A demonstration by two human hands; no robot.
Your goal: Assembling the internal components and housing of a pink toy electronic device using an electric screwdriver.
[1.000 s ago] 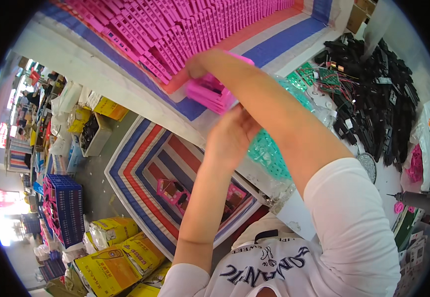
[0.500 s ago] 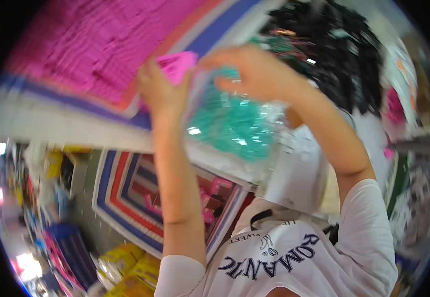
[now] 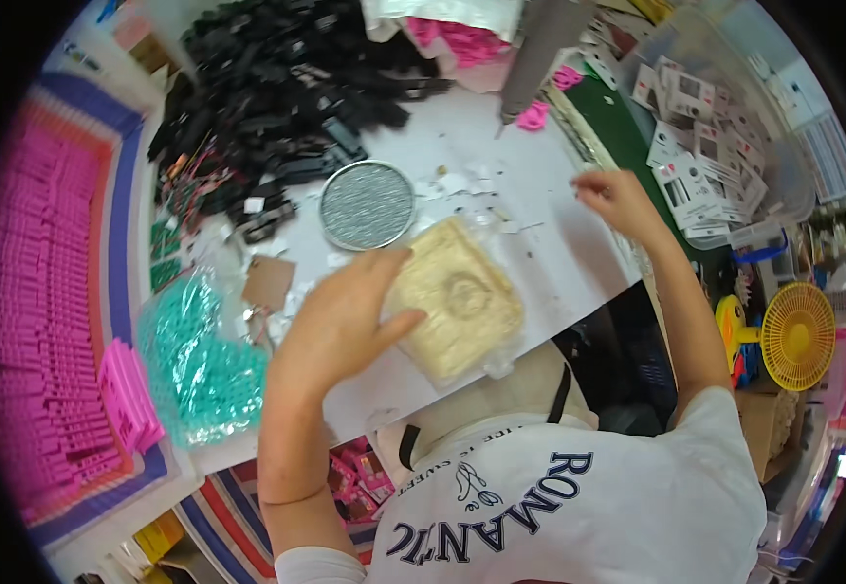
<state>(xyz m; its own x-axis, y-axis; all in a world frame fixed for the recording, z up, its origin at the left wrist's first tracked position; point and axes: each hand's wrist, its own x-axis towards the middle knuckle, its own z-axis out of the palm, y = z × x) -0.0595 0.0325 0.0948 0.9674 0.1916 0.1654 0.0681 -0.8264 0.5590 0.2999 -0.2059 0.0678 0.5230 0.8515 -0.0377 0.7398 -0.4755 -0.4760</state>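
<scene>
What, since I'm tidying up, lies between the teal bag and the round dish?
A flat brown piece and some white scraps, as the head view shows.

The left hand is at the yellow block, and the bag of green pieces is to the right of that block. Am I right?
Not quite: the bag of green pieces is to the left of the yellow block, as the head view shows. The left hand is at the block, as you said.

Block (image 3: 450,304): matt, uneven — material unclear
Bag (image 3: 204,360): clear plastic — glossy, crinkled
Silvery bits (image 3: 367,205): metallic sheen, rough
Pink frames (image 3: 129,397): smooth plastic
Shirt (image 3: 647,477): matt cloth
</scene>
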